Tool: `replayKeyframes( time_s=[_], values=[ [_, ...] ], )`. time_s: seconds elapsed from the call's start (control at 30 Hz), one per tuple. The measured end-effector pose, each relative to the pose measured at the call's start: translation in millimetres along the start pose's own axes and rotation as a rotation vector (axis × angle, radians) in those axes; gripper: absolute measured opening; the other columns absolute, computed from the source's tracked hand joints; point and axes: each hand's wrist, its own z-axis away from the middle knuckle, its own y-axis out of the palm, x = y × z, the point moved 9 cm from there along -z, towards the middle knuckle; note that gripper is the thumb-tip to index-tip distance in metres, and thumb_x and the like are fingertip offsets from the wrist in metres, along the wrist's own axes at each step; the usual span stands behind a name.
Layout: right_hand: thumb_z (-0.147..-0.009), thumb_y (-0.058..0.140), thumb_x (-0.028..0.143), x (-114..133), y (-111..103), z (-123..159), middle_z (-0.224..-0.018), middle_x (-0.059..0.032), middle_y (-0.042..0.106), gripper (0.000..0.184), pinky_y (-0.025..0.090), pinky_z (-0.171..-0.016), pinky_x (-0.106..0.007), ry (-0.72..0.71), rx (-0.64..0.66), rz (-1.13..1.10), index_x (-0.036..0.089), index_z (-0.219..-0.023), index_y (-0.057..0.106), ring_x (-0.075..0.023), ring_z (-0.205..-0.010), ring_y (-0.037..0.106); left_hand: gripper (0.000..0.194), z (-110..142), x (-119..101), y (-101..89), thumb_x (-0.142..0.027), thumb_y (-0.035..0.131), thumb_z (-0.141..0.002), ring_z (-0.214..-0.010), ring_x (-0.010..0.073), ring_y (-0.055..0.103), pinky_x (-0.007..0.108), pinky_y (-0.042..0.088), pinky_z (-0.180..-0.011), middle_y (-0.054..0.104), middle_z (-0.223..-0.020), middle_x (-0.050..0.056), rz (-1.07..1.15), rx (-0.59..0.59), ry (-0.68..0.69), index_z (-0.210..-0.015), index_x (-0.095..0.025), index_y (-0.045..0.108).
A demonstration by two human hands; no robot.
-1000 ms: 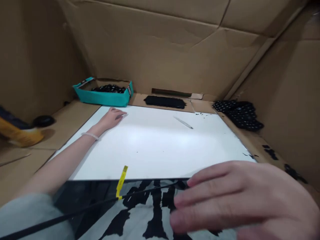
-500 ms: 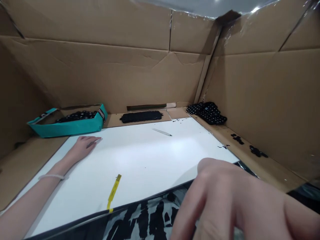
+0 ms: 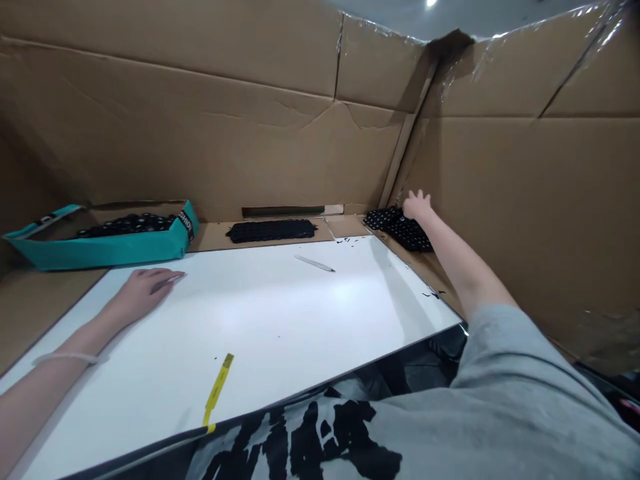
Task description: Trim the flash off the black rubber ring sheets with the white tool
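Note:
My left hand (image 3: pixel 145 292) rests on the left of the white board (image 3: pixel 270 310), its fingers closed on a small pointed metal tool (image 3: pixel 167 281) whose exact kind I cannot make out. My right arm stretches to the far right corner. There my right hand (image 3: pixel 416 204) is at a pile of black fabric with white dots (image 3: pixel 410 235), thumb and forefinger pinched at its top and the other fingers raised and spread. The fingertips show only small at this distance.
A teal open box (image 3: pixel 107 250) with more dotted fabric stands at the back left. A flat black stack (image 3: pixel 273 230) lies along the back. On the board are a white pen (image 3: pixel 315 263) and yellow tape (image 3: pixel 219 390). Cardboard walls (image 3: pixel 225 147) enclose the table.
My right hand has gone from close to the camera at the front right to the dotted fabric in the far corner. My left hand keeps its place on the board; the view has shifted slightly.

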Motion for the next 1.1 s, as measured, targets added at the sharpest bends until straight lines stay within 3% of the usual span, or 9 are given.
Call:
replayKeyframes(
  time_s=[0.13, 0.23, 0.4, 0.53, 0.7, 0.87, 0.97, 1.03, 1.1],
  values=[
    [-0.083, 0.05, 0.017, 2.5, 67.8, -1.4, -0.155, -0.019, 0.041, 0.037, 0.006, -0.117, -0.068, -0.162, 0.037, 0.207, 0.014, -0.11, 0.075, -0.0367, -0.152, 0.02, 0.049, -2.4, 8.1, 8.4, -0.049, 0.04, -0.087, -0.117, 0.0296, 0.056, 0.041, 0.036, -0.104, 0.07, -0.124, 0.008, -0.062, 0.037, -0.002, -0.116, -0.024, 0.07],
    [-0.084, 0.045, 0.019, 15.8, 84.6, -2.3, -0.152, -0.0165, 0.046, 0.037, 0.004, -0.119, -0.064, -0.261, -0.017, 0.241, 0.016, -0.105, 0.076, -0.0328, -0.151, 0.024, 0.049, -2.0, 11.8, 8.5, -0.05, 0.04, -0.088, -0.116, 0.0299, 0.057, 0.04, 0.036, -0.104, 0.07, -0.124, 0.008, -0.064, 0.018, -0.009, -0.114, -0.025, 0.072],
    [-0.082, 0.039, 0.012, 10.8, 73.1, -32.9, -0.14, -0.0217, 0.057, 0.048, 0.01, -0.118, -0.064, -0.223, -0.039, 0.143, 0.007, -0.119, 0.069, -0.0321, -0.144, 0.034, 0.05, -0.1, 13.8, 8.6, -0.045, 0.039, -0.089, -0.115, 0.0313, 0.056, 0.043, 0.037, -0.104, 0.069, -0.125, 0.013, -0.089, 0.036, -0.011, -0.117, -0.02, 0.071],
    [-0.084, 0.04, 0.016, 2.8, 15.0, -55.0, -0.124, -0.0226, 0.066, 0.048, 0.033, -0.113, -0.051, -0.149, -0.182, -0.052, 0.007, -0.123, 0.066, -0.0304, -0.12, 0.056, 0.047, -1.0, -5.4, -4.4, -0.043, 0.041, -0.088, -0.113, 0.0309, 0.057, 0.046, 0.037, -0.105, 0.071, -0.12, 0.015, -0.075, -0.05, 0.021, -0.116, -0.017, 0.07],
    [-0.083, 0.044, 0.021, 43.4, -84.9, -42.3, -0.109, -0.0156, 0.07, 0.043, 0.05, -0.089, -0.04, -0.306, -0.402, -0.374, 0.012, -0.12, 0.065, -0.0267, -0.096, 0.062, 0.043, -18.0, -98.1, -27.8, -0.047, 0.048, -0.089, -0.11, 0.0303, 0.06, 0.047, 0.045, -0.097, 0.071, -0.119, 0.014, 0.272, -0.159, 0.012, -0.115, -0.018, 0.068],
    [-0.083, 0.054, 0.027, 138.5, -155.3, 16.3, -0.104, -0.0146, 0.071, 0.059, 0.053, -0.082, -0.039, -0.56, -0.359, -0.515, 0.01, -0.139, 0.051, -0.0249, -0.087, 0.065, 0.062, -45.5, -228.6, -14.0, -0.061, 0.061, -0.082, -0.11, 0.0291, 0.065, 0.045, 0.053, -0.091, 0.069, -0.122, 0.014, 1.059, 0.167, -0.064, -0.13, -0.022, 0.059],
    [-0.081, 0.052, 0.019, 201.0, -172.7, 69.4, -0.106, -0.0116, 0.072, 0.052, 0.052, -0.087, -0.039, -0.783, -0.286, -0.491, 0.016, -0.133, 0.059, -0.0236, -0.089, 0.066, 0.067, -41.4, -293.0, 11.4, -0.071, 0.047, -0.087, -0.115, 0.0323, 0.065, 0.049, 0.048, -0.1, 0.061, -0.135, 0.02, 1.49, 0.606, -0.156, -0.129, -0.02, 0.059],
    [-0.08, 0.049, 0.013, 234.4, -172.4, 102.4, -0.107, -0.0101, 0.072, 0.044, 0.051, -0.092, -0.038, -0.927, -0.245, -0.443, 0.017, -0.12, 0.069, -0.0227, -0.094, 0.066, 0.074, -33.1, -317.2, 21.3, -0.075, 0.042, -0.087, -0.12, 0.0362, 0.063, 0.052, 0.044, -0.106, 0.058, -0.138, 0.022, 1.677, 0.826, -0.221, -0.129, -0.017, 0.057],
    [-0.08, 0.046, 0.009, 255.4, -168.0, 127.3, -0.107, -0.0098, 0.072, 0.042, 0.049, -0.095, -0.037, -1.022, -0.249, -0.405, 0.017, -0.111, 0.073, -0.0224, -0.099, 0.065, 0.072, -32.2, -321.6, 24.4, -0.073, 0.043, -0.088, -0.125, 0.0367, 0.06, 0.052, 0.042, -0.109, 0.058, -0.138, 0.023, 1.843, 0.855, -0.303, -0.128, -0.015, 0.055]
  ],
)
